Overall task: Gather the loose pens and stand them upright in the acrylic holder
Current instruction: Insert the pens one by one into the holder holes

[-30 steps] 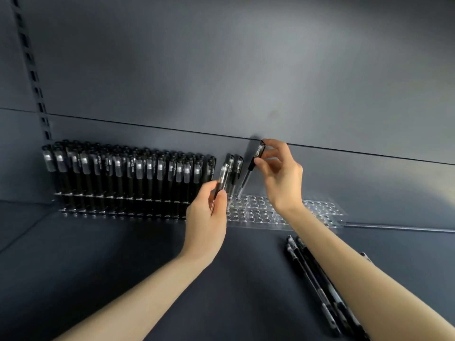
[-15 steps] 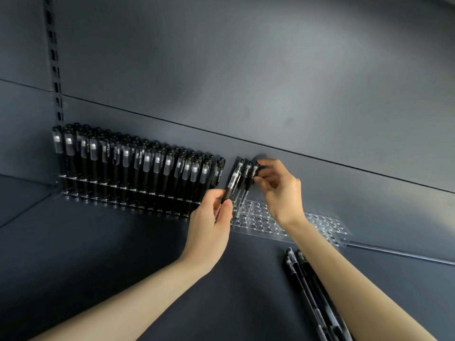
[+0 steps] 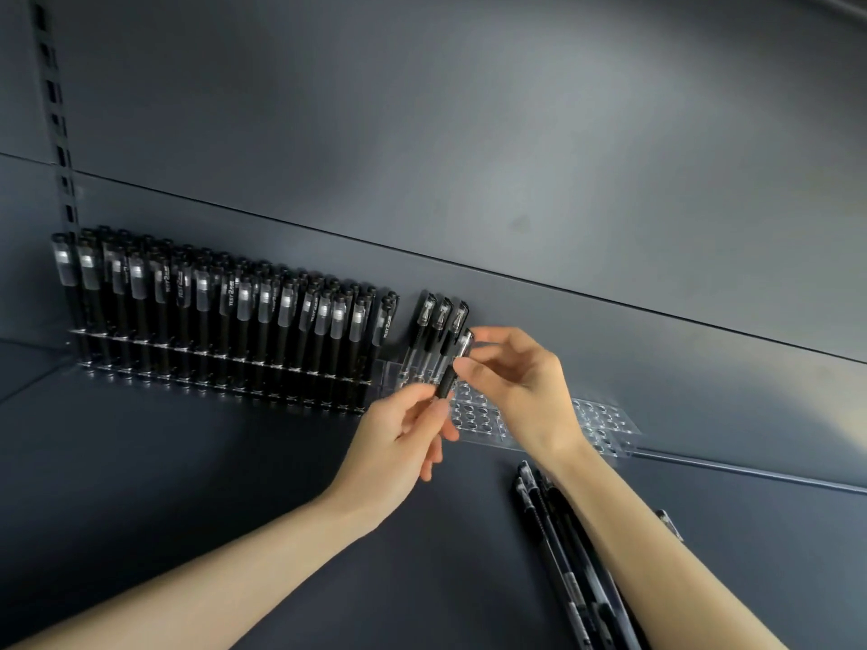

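Observation:
A clear acrylic holder (image 3: 605, 422) with rows of round holes runs along the back of the dark shelf. Its left part is packed with several upright black pens (image 3: 225, 316). Three more pens (image 3: 438, 330) stand just right of a small gap. A black pen with a clear cap (image 3: 452, 368) is held tilted over the empty holes. My left hand (image 3: 399, 438) pinches its lower end and my right hand (image 3: 520, 382) pinches it near the cap. Loose black pens (image 3: 563, 555) lie on the shelf beside my right forearm.
The grey back panel (image 3: 516, 157) rises right behind the holder. A slotted upright rail (image 3: 58, 133) stands at the far left. One small pen end (image 3: 668, 523) shows right of my right forearm. The shelf floor (image 3: 187, 485) spreads in front of the holder.
The pen that my right hand was lowering now stands in the holder as the third of the group. My right hand has come over to the pen in my left hand.

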